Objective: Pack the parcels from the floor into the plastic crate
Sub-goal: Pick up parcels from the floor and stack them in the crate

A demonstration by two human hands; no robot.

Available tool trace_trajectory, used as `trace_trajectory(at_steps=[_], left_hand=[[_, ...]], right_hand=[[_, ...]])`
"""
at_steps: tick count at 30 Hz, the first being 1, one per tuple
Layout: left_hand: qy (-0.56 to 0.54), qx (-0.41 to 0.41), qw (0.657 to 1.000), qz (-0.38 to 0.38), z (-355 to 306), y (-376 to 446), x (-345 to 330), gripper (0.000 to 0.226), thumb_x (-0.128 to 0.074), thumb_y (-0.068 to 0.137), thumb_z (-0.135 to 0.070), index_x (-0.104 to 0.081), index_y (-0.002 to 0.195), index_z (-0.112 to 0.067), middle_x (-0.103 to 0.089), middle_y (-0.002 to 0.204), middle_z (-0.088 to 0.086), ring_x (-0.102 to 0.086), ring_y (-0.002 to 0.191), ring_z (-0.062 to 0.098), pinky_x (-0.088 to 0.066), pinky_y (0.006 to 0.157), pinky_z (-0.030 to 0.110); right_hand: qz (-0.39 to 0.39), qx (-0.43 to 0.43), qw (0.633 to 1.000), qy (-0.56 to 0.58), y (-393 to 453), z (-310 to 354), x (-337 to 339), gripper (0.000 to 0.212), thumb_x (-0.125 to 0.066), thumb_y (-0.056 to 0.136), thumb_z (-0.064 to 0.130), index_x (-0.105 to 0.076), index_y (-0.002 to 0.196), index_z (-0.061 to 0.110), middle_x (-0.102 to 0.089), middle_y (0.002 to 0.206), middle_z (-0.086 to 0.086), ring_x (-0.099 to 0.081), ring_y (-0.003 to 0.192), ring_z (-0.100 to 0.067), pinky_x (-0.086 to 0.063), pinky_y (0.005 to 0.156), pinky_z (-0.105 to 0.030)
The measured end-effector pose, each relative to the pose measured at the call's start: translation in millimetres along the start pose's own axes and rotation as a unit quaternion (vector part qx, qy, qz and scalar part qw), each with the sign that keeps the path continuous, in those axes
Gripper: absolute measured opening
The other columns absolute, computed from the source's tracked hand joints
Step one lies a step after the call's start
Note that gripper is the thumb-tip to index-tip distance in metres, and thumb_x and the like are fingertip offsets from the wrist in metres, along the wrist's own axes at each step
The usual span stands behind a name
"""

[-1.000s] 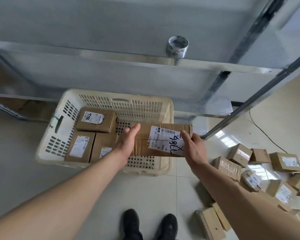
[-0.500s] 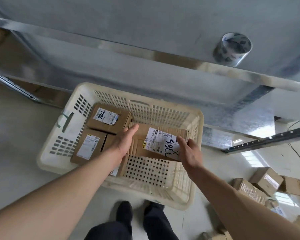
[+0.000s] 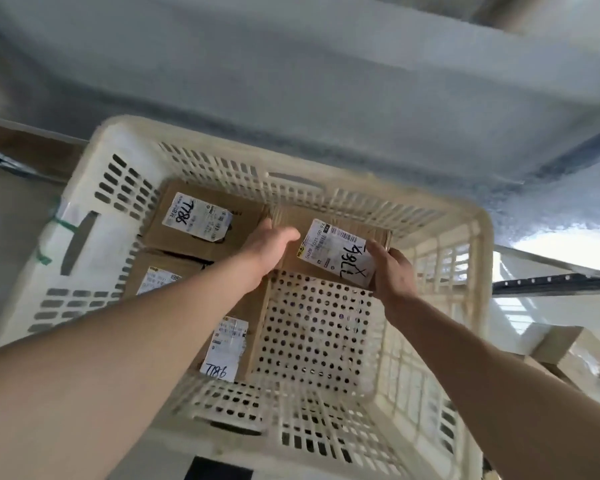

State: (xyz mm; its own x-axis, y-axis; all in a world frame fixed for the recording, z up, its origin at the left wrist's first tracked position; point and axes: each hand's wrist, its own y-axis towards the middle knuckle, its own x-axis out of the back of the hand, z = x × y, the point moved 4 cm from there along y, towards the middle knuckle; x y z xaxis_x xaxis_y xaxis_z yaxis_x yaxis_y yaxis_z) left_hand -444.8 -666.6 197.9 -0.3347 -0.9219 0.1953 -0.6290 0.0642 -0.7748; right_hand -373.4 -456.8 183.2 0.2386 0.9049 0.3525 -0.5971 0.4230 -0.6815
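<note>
You have the parcel [image 3: 329, 251] between both hands, down inside the crate [image 3: 478, 271] at its far wall, right of the middle. Your left hand [image 3: 269, 245] wraps its near-left end, thumb on top; your right hand [image 3: 392, 268] clasps the right end, fingers curled round the edge. Whether the parcel already rests on the crate's floor you cannot tell from here.

Three more parcels fill the crate's left half. One with a label marked in pen [image 3: 201, 220] lies in the far-left corner, touching the held parcel's left end. A second [image 3: 160, 277] sits nearer you against the left wall, mostly hidden by your left forearm. A third [image 3: 234, 344] lies by the near wall, its label facing up. The perforated bottom in the crate's right half is bare.

Beyond the crate's far rim runs a grey metal shelf [image 3: 326, 81], overhanging it. The crate stands on a pale floor [image 3: 11, 216]. To the crate's right, a brown box [image 3: 568, 351] lies on the floor, cut off and blurred. The whole view is smeared, so label print is unreadable.
</note>
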Motion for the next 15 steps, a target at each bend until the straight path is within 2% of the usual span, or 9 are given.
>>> trace_trajectory(at_steps=[2, 4, 6, 8, 10, 12, 15], left_hand=[[0.007, -0.012, 1.000, -0.007, 3.7, 20.9, 1.5, 0.077, -0.059, 0.067, -0.048, -0.045, 0.136, -0.018, -0.049, 0.143, 0.010, -0.047, 0.127, 0.031, -0.035, 0.108, 0.052], [0.019, -0.037, 0.999, -0.014, 5.0, 30.4, 2.0, 0.082, -0.060, 0.079, -0.038, -0.029, 0.152, -0.018, -0.030, 0.158, 0.005, -0.032, 0.142, 0.027, -0.026, 0.115, 0.045], [0.042, -0.051, 0.998, -0.017, 12.8, 38.9, 2.2, 0.080, -0.058, 0.088, -0.028, -0.019, 0.156, -0.018, -0.019, 0.163, 0.002, -0.022, 0.147, 0.022, -0.021, 0.117, 0.041], [0.078, -0.056, 0.995, -0.009, 22.1, 42.9, 1.8, 0.076, -0.057, 0.089, -0.025, -0.023, 0.156, -0.018, -0.019, 0.163, 0.002, -0.021, 0.148, 0.021, -0.020, 0.117, 0.040], [0.114, -0.062, 0.992, 0.000, 26.3, 43.5, 1.0, 0.074, -0.058, 0.088, -0.024, -0.027, 0.155, -0.018, -0.021, 0.163, 0.003, -0.022, 0.148, 0.021, -0.021, 0.119, 0.040], [0.140, -0.066, 0.988, 0.012, 28.4, 44.2, -0.6, 0.072, -0.058, 0.087, -0.021, -0.030, 0.154, -0.018, -0.022, 0.162, 0.003, -0.023, 0.147, 0.022, -0.022, 0.119, 0.041], [0.132, -0.076, 0.988, 0.023, 25.4, 44.1, -0.6, 0.070, -0.058, 0.086, -0.016, -0.035, 0.152, -0.016, -0.025, 0.161, 0.005, -0.025, 0.146, 0.022, -0.023, 0.118, 0.040]], right_hand=[[0.008, -0.001, 1.000, 0.016, 18.5, -4.9, -14.2, 0.049, -0.064, 0.080, 0.052, -0.065, 0.113, 0.016, -0.072, 0.111, -0.011, -0.066, 0.092, -0.026, -0.047, 0.065, -0.033], [0.022, -0.010, 0.999, 0.023, 31.5, -11.1, -27.8, 0.051, -0.063, 0.077, 0.048, -0.064, 0.117, 0.017, -0.070, 0.122, -0.012, -0.061, 0.100, -0.023, -0.047, 0.073, -0.034], [0.036, -0.020, 0.998, 0.041, 37.4, -15.9, -40.4, 0.051, -0.065, 0.076, 0.042, -0.065, 0.122, 0.018, -0.070, 0.124, -0.010, -0.062, 0.112, -0.026, -0.047, 0.080, -0.037], [0.025, -0.033, 0.998, 0.048, 41.7, -21.6, -50.1, 0.070, -0.069, 0.062, 0.046, -0.065, 0.127, 0.022, -0.070, 0.127, -0.009, -0.062, 0.120, -0.031, -0.046, 0.080, -0.035], [0.009, -0.038, 0.998, 0.057, 46.6, -28.9, -54.3, 0.092, -0.066, 0.047, 0.055, -0.062, 0.134, 0.025, -0.066, 0.134, -0.008, -0.059, 0.126, -0.033, -0.048, 0.094, -0.043], [0.001, -0.035, 0.997, 0.066, 48.0, -31.7, -55.4, 0.094, -0.065, 0.046, 0.055, -0.061, 0.135, 0.027, -0.066, 0.134, -0.005, -0.060, 0.125, -0.032, -0.048, 0.105, -0.054], [-0.010, -0.015, 0.998, 0.062, 46.9, -23.0, -56.4, 0.081, -0.067, 0.055, 0.047, -0.063, 0.134, 0.027, -0.070, 0.128, -0.002, -0.063, 0.121, -0.027, -0.049, 0.106, -0.054]])
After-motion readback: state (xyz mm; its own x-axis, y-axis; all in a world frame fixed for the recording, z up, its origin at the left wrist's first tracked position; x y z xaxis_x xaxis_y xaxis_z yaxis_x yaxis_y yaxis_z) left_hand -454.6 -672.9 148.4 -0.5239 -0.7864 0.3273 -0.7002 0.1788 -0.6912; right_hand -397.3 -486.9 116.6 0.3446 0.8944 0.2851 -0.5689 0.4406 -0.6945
